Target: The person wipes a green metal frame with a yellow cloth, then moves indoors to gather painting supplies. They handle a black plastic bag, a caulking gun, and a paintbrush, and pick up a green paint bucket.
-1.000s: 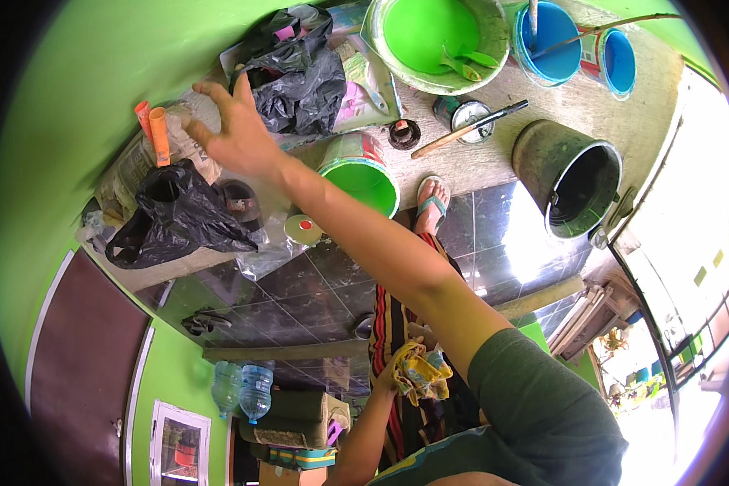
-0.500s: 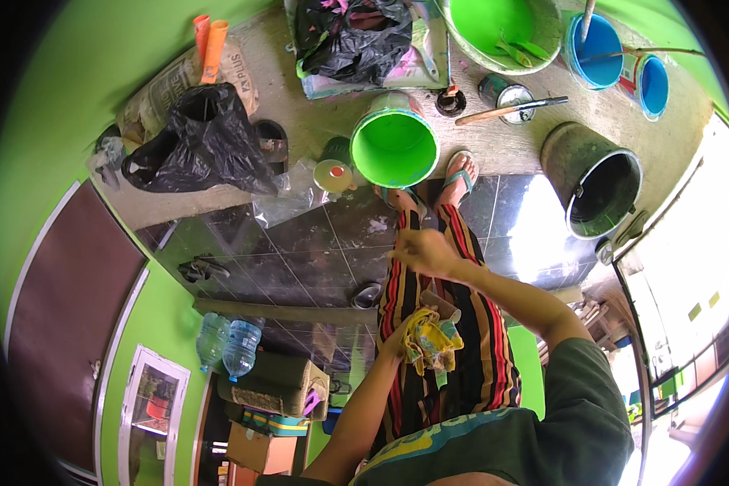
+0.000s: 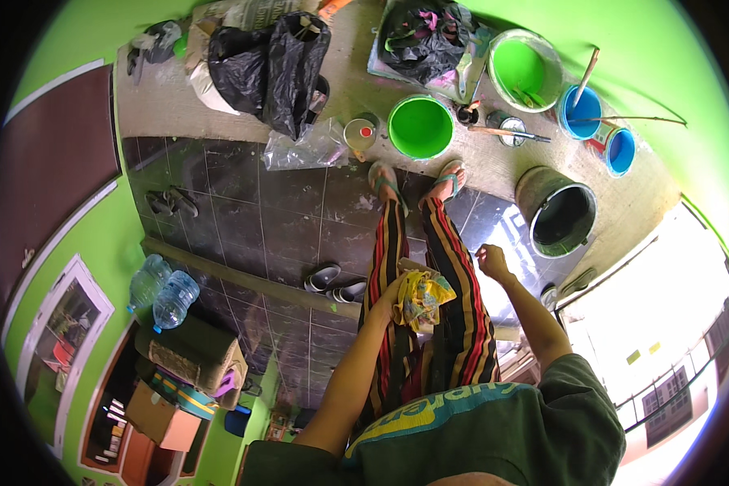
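You are gripping a crumpled yellow cloth point(image 3: 420, 298) in your left hand point(image 3: 390, 293), bunched against your thigh, probably to keep it ready for wiping. Your right hand point(image 3: 492, 261) is closing into an empty fist at two o'clock from the cloth, just beside it. Farther out, at twelve o'clock beyond your sandals, a green paint bucket point(image 3: 420, 127) is standing open.

View from 1 fisheye camera on my head, facing steeply down past my striped trousers point(image 3: 429, 308) to my sandalled feet point(image 3: 417, 185). Dark floor tiles point(image 3: 251, 211) lie far below; green walls point(image 3: 81, 243) curve around the rim.
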### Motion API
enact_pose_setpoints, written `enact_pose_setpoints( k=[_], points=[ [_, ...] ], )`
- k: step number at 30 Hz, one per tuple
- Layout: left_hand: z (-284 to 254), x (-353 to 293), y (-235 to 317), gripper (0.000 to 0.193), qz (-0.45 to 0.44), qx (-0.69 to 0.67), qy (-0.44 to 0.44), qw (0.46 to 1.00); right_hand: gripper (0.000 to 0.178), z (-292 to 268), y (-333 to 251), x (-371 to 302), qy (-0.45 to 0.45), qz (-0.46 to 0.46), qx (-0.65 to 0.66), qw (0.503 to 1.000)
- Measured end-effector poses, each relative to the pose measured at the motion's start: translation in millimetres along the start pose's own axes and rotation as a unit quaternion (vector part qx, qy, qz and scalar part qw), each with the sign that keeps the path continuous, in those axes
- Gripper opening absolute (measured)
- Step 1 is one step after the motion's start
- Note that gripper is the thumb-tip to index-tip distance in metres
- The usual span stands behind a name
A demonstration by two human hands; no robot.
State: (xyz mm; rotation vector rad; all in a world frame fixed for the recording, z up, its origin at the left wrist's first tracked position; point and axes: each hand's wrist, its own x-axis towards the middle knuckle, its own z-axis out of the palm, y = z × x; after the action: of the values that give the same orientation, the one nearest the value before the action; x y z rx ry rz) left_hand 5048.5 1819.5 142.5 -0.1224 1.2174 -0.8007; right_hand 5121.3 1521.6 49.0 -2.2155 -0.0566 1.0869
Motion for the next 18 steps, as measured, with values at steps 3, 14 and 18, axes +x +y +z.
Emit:
enact_pose_setpoints(
  k=[3, 14, 18],
  points=[
    [-34.0, -19.8, -8.3, 0.037, 0.058, 0.001, 0.014, 0.998, 0.01, -19.5, -37.8, -34.0, -0.006, 0.046, -0.04, 0.998],
    [-147.3, -150.9, 11.5, 0.046, 0.311, 0.401, 0.24, 0.827, 0.038, -50.2, -136.5, -128.5, -0.135, 0.115, -0.217, 0.96],
    [-187.2, -232.6, 5.2, 0.048, 0.39, 0.564, 0.338, 0.645, 0.045, 4.9, -153.3, -165.8, -0.105, 0.092, -0.174, 0.975]
  ],
)
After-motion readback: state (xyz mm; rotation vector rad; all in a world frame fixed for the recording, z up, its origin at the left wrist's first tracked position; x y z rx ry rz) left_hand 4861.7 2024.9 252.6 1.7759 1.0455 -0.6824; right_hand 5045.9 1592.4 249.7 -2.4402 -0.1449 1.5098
